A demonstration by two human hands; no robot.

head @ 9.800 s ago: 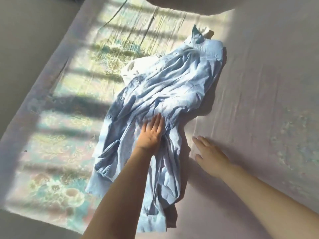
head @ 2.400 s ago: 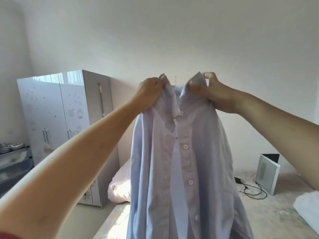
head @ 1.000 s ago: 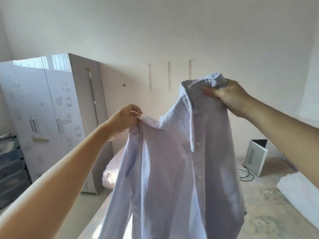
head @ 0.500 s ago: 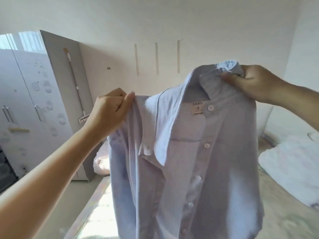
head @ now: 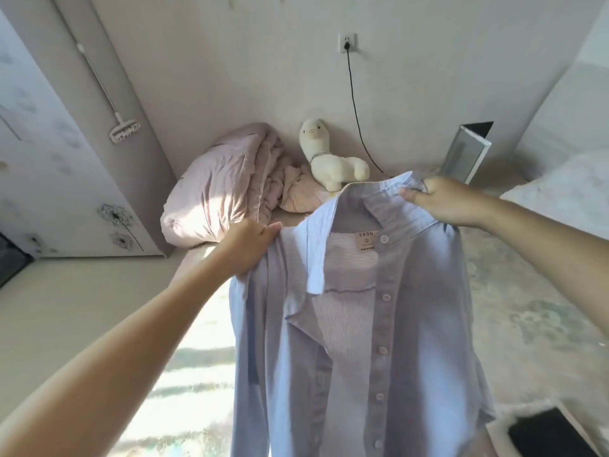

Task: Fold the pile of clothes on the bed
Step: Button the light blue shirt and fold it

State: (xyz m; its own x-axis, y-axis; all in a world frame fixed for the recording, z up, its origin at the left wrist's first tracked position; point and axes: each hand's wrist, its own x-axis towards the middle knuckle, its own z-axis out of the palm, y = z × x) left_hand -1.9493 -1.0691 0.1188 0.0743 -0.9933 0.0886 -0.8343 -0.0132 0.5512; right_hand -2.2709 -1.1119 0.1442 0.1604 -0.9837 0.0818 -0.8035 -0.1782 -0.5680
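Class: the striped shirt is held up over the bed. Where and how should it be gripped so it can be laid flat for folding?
Grip the blue striped shirt at its two shoulder seams, coming from above. The left hand already pinches one shoulder; the right hand holds the collar, so that side sits higher. Shifting it outward to the shoulder would probably let the shirt hang level.

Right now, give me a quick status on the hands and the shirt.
Left hand grips pale blue button-up shirt at shoulder. Right hand pinches collar. Shirt hangs open above bed. Nothing in the way.
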